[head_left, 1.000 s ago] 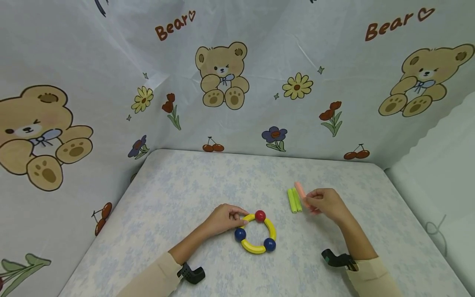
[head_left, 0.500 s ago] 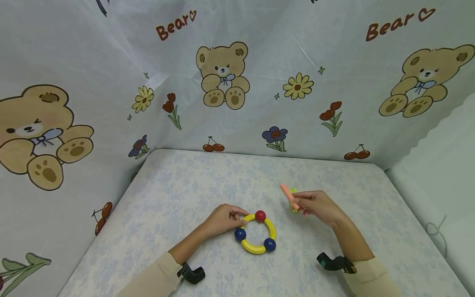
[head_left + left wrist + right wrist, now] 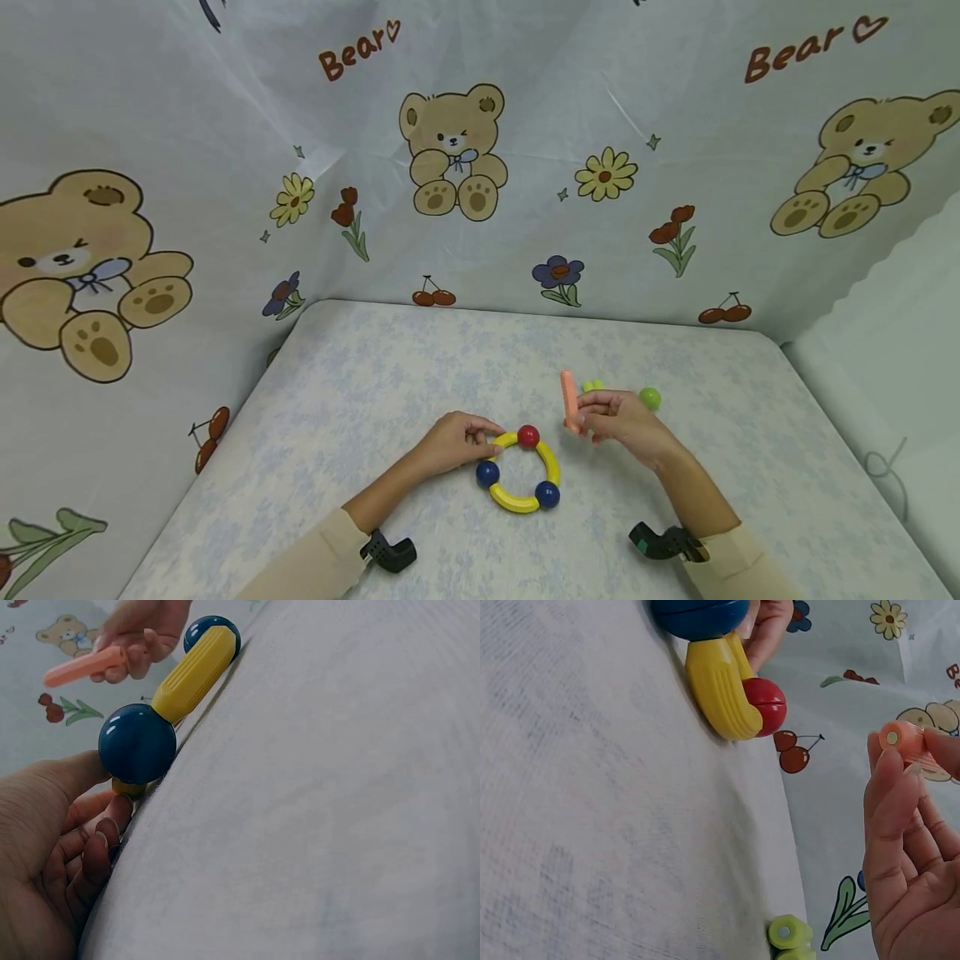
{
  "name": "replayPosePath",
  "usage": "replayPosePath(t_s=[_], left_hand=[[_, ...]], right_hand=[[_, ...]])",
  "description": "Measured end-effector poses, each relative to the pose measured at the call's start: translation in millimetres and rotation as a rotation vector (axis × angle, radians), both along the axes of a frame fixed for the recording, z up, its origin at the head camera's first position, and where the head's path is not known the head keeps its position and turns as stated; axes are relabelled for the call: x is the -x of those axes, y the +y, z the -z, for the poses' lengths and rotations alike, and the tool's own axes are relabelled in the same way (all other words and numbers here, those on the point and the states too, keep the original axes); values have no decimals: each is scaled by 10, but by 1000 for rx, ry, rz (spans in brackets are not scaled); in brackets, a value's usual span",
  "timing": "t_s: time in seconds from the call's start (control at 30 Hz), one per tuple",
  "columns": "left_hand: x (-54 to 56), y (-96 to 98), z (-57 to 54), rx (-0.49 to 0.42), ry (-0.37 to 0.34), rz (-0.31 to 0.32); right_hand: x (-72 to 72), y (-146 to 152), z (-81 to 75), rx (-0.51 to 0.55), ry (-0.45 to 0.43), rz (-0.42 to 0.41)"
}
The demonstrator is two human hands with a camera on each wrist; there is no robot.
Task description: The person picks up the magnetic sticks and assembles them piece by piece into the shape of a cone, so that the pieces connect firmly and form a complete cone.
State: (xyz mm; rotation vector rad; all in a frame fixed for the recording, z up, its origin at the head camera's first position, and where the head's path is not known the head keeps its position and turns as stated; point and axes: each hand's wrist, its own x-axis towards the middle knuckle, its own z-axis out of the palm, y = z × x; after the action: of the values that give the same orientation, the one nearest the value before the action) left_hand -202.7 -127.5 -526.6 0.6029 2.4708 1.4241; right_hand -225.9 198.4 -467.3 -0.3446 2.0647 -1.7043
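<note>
Lying between left hand (image 3: 455,439) and right hand (image 3: 621,425), yellow ring (image 3: 552,464) pinched by left, raised orange stick (image 3: 569,398) pinched by right

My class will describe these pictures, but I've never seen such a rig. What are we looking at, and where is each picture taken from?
There is no robot: the left grip and right grip are a person's bare hands. The wide picture comes from a camera worn on the head; the closer two come from the black wrist cameras, each watching its own hand's work. On the patterned table lie a yellow ring with one red ball and two blue balls, a green ball and, partly hidden in the head view, two light-green pieces. The left grip holds the ring; the right grip pinches a peach stick, raised above the table.
</note>
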Motion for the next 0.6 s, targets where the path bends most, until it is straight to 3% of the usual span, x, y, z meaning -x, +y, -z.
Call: replayPosePath(t_s=[0.43,0.6], left_hand=[[7,-1,-2,-6,6,5],[-3,-2,-13,-4,3,7]], right_hand=[[-66,-337,54,-89,320,-57],[-54,-447,82,-139,396,-83]])
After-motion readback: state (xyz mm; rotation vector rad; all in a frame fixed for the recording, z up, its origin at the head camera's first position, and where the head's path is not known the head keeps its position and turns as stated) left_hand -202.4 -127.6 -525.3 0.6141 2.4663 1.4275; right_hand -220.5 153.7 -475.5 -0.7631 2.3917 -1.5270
